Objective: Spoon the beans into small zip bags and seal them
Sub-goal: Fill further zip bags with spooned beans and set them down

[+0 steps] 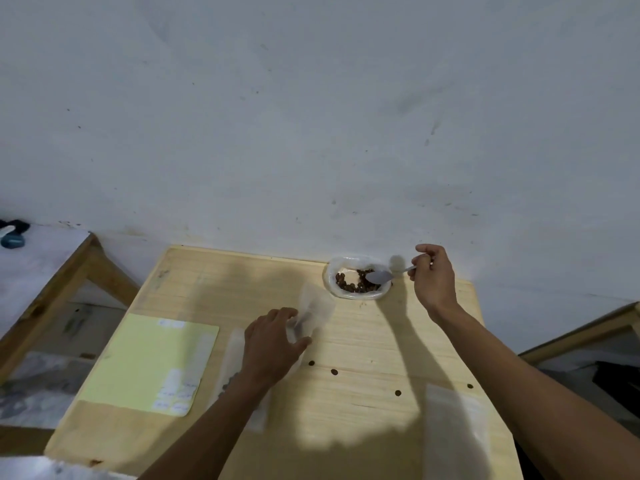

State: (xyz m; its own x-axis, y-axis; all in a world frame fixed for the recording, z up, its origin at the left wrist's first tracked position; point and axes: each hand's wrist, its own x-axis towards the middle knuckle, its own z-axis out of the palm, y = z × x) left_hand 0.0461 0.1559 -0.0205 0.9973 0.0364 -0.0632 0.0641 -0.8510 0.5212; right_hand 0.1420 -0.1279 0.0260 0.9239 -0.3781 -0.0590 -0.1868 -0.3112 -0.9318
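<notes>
- While the left hand (273, 341) pinches a small zip bag (313, 315) mid-frame, mouth tilted up-right, it's waiting.
- Farther back, right hand (433, 275) grips the spoon (379, 276), handle pointing right, over the beans (353, 284), up-right of the bag.

A pale, scuffed wall (311, 116) fills the upper picture. A light wooden table (346, 393) stands against it. Wooden-framed furniture (69, 271) sits at nine o'clock, another wooden edge (588, 327) at three o'clock.
</notes>
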